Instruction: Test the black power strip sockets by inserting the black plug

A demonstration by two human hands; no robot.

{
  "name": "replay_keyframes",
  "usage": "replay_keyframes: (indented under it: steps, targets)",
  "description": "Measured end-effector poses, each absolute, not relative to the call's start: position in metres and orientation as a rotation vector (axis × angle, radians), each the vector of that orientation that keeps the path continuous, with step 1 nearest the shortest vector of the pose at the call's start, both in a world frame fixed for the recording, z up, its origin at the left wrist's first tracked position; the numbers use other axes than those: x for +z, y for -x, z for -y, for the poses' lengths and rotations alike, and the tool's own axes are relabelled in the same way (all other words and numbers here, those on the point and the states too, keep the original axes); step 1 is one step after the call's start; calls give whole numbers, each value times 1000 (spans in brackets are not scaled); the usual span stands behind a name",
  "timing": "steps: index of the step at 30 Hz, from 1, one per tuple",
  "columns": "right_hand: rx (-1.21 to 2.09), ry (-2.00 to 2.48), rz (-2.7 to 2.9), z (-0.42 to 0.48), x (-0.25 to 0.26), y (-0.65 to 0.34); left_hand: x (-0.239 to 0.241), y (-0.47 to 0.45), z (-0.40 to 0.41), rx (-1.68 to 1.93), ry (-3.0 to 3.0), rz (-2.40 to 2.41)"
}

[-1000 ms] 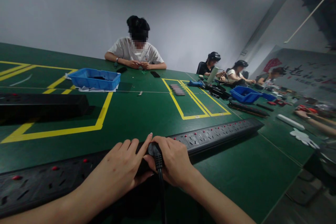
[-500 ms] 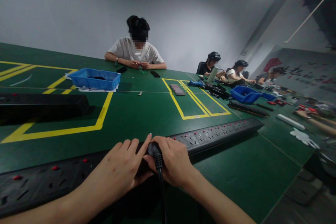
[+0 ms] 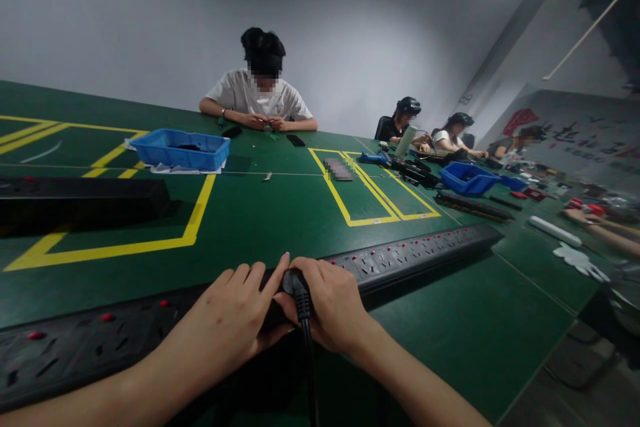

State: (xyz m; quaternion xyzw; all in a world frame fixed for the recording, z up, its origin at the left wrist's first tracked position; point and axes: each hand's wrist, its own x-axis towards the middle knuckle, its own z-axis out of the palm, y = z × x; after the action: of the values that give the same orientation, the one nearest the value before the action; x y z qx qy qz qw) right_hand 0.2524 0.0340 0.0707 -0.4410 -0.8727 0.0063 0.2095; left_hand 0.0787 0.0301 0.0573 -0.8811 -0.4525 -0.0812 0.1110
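A long black power strip (image 3: 415,252) with red indicators and rows of sockets lies across the front of the green table. My left hand (image 3: 233,310) is wrapped over the strip's middle, fingers on top and thumb below its near side. Beside it, my right hand (image 3: 330,303) is closed round a black power plug (image 3: 295,283), which sits against the strip's top. The plug's cord (image 3: 310,373) hangs down toward me. My fingers hide the plug's pins, so whether they are fully in a socket cannot be seen.
Another black strip (image 3: 80,203) lies at left, near a blue tray (image 3: 183,150). A phone-like slab (image 3: 339,169) rests inside yellow tape lines. Toward the right are a blue bin (image 3: 467,179), a white glove (image 3: 577,259) and tools. A co-worker (image 3: 260,93) sits opposite; others sit farther right.
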Motion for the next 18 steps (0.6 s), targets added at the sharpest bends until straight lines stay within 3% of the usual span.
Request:
replay_keyframes:
  steps: [18]
  targets:
    - [-2, 1219, 2418, -34, 71, -252, 57, -78, -29, -247, 2585, 1323]
